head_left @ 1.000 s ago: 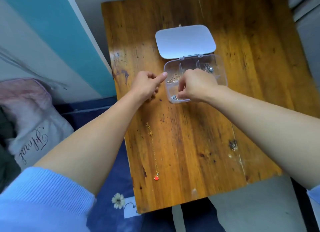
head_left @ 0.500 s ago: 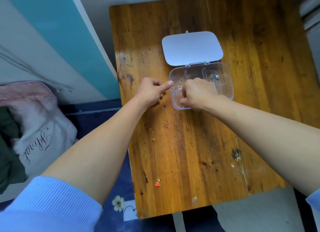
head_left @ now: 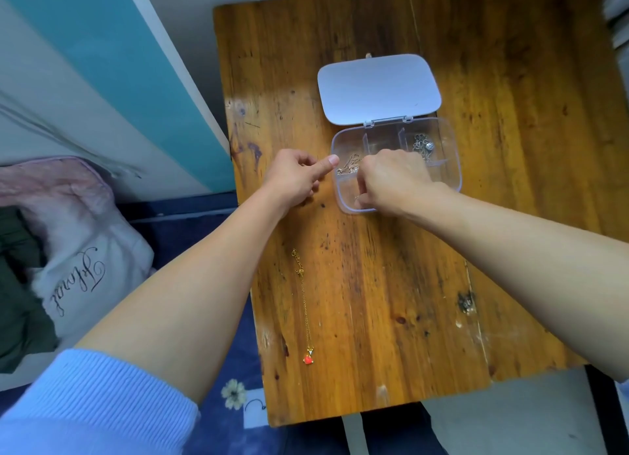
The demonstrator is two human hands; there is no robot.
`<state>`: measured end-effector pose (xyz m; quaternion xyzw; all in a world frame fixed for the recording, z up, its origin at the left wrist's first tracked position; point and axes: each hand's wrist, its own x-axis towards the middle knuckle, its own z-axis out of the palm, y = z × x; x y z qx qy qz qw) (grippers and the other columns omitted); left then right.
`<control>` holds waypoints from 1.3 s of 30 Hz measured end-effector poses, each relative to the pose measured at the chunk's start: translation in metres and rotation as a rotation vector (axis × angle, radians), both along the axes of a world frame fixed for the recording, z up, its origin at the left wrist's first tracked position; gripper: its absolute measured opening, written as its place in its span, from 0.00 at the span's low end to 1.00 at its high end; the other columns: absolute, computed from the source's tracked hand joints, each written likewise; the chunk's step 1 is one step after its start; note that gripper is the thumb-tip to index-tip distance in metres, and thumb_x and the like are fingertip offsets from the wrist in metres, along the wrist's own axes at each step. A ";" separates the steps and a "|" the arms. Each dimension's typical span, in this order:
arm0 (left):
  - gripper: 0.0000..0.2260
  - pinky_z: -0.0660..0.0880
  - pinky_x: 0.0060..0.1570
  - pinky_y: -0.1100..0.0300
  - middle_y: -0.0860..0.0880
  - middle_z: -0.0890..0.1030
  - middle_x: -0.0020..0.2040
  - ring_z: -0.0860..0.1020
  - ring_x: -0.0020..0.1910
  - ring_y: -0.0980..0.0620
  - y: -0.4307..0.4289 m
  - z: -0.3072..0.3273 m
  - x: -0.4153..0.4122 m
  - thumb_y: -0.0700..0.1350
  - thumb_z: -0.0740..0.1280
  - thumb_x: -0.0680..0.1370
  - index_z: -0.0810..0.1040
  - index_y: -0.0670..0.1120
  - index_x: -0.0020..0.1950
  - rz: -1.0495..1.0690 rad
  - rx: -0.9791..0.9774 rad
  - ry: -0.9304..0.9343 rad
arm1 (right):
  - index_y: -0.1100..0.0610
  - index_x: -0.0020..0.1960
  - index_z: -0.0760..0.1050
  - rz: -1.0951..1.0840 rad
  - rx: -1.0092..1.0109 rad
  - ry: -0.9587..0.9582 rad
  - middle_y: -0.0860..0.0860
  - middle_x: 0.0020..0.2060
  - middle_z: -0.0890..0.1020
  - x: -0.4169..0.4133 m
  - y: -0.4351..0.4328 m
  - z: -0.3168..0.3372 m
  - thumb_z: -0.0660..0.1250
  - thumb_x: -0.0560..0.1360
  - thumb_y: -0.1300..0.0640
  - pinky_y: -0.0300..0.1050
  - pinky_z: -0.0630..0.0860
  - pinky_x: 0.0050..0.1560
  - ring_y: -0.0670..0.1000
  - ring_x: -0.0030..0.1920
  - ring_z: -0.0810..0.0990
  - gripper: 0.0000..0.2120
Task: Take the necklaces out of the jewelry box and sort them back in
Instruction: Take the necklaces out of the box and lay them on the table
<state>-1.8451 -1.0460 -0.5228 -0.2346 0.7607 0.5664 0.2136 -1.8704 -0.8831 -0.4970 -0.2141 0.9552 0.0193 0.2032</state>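
Clear jewelry box (head_left: 449, 155) open at table centre, lid (head_left: 377, 88) folded flat toward 12 o'clock. Inside: a pale gold chain (head_left: 349, 165) in the compartment at 9 o'clock, a silver necklace (head_left: 423, 145) bunched in the one at 2 o'clock. Already out: a gold necklace with a red pendant (head_left: 304, 305), stretched along the table (head_left: 391, 284) at 7 o'clock from the box.

Right hand (head_left: 391, 182) curled down over the front compartments, fingertips hidden underneath; cannot tell whether pinched on a chain or bare. Left hand (head_left: 294, 179) loosely fisted at 9 o'clock, holding nothing, thumb tip touching the box wall as a brace.

To do well, probably:
- Keep that thumb pressed so the light box stays put.
- Pinch one strand near the clasp, not a bundle.
- Lift slowly and straight up; stop if a neighbouring chain rises too.
- Lay out straight, well apart from the red-pendant one, to avoid tangling.
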 end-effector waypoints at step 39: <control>0.08 0.70 0.47 0.54 0.44 0.77 0.49 0.74 0.51 0.46 0.061 0.027 0.031 0.43 0.70 0.73 0.81 0.44 0.52 -0.298 -0.708 0.676 | 0.58 0.40 0.82 -1.116 -1.100 -0.593 0.49 0.30 0.83 0.052 0.102 0.020 0.75 0.69 0.64 0.35 0.74 0.26 0.46 0.31 0.81 0.03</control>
